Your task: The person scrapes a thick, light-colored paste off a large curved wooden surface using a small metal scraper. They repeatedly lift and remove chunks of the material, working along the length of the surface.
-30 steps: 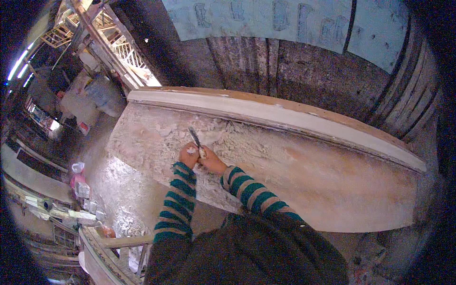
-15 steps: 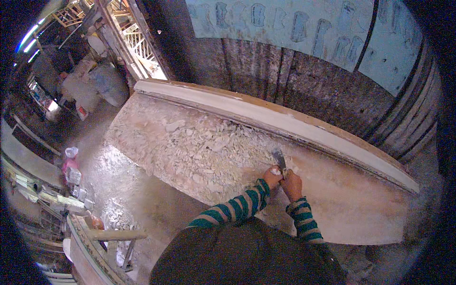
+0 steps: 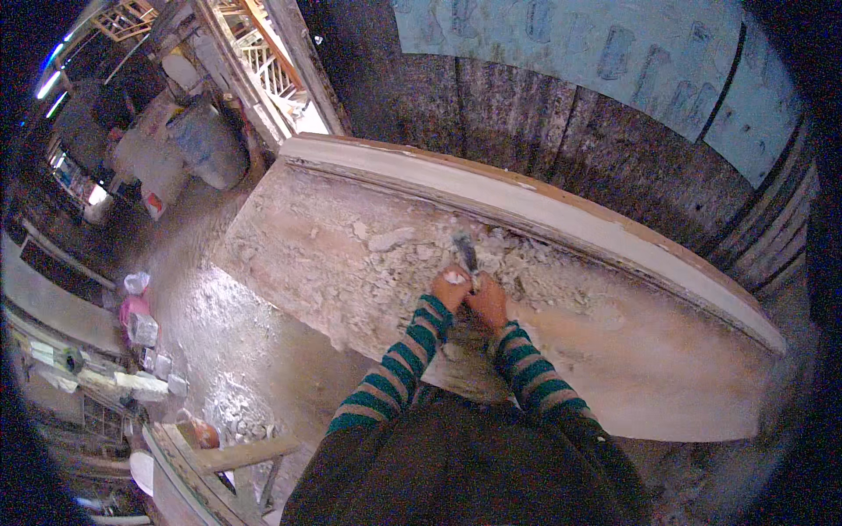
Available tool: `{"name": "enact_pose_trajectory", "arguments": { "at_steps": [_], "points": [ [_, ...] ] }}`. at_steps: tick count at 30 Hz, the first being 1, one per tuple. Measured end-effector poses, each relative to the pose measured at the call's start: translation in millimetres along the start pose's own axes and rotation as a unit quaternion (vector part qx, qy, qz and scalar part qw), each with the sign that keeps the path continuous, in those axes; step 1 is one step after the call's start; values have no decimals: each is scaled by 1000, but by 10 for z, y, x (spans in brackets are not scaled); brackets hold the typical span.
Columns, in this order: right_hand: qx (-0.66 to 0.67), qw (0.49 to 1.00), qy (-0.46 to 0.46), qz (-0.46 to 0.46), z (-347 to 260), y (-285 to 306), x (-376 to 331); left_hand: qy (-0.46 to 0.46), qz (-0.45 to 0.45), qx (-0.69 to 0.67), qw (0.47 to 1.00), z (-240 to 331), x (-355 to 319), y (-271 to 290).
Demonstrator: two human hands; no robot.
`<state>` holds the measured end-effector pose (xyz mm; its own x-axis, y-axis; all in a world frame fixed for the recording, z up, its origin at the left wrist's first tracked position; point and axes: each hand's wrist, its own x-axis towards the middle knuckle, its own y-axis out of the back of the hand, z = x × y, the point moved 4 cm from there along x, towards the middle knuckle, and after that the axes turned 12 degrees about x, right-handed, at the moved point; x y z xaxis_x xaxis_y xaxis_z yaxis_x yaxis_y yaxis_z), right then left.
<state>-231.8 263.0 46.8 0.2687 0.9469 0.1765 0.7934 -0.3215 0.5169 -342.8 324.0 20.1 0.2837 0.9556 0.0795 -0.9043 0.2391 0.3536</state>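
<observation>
- The big slab-like surface (image 3: 614,368) fills the middle of your view, tilted up to a pale raised rim (image 3: 544,206) along its far edge, with a dark plank wall (image 3: 561,114) behind it.
- The left and middle part of that surface is rough and broken up, strewn with pale chips and flakes (image 3: 386,241); the right stretch looks smooth and untouched. Judging by that, you have worked over about half of it, and the smooth right part is left.
- On the floor at your left stand a blue-grey barrel (image 3: 206,145) and, closer, a pink bottle (image 3: 133,307); a wooden frame (image 3: 232,456) sits at the lower left.
- Your left hand (image 3: 452,287) and right hand (image 3: 488,300) are pressed together, both clenched round the handle of one scraper.
- The scraper (image 3: 465,252) points away from you, its blade on the surface at the edge of the rubble, just below the rim.
- Compared with half a second ago, your view has swung: your hands and the tool now sit near the centre of the picture instead of to the right, and your arms reach straight ahead. A second ago they were at work further left on the slab.
</observation>
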Motion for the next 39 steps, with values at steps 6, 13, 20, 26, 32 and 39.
{"name": "enact_pose_trajectory", "arguments": {
  "at_steps": [6,13,20,26,32,39],
  "points": [
    [34,997,-29,-66,-831,-1271,527,-38,76,104,991,-353,382,1491],
    [160,980,63,-103,-1808,-1401,773,-54,104,121,986,543,403,2558],
    [-157,984,-29,-80,-842,754,-447,-40,132,-101,985,464,-65,2615],
    [-284,917,-253,-122,162,2061,-1919,100,154,-200,962,-52,-779,2248],
    [-299,922,-213,-124,532,1785,-1978,89,165,-198,962,-111,-953,2136],
    [-264,933,-213,-120,572,1745,-2055,102,201,-144,964,39,-1124,2263]
  ]
}}
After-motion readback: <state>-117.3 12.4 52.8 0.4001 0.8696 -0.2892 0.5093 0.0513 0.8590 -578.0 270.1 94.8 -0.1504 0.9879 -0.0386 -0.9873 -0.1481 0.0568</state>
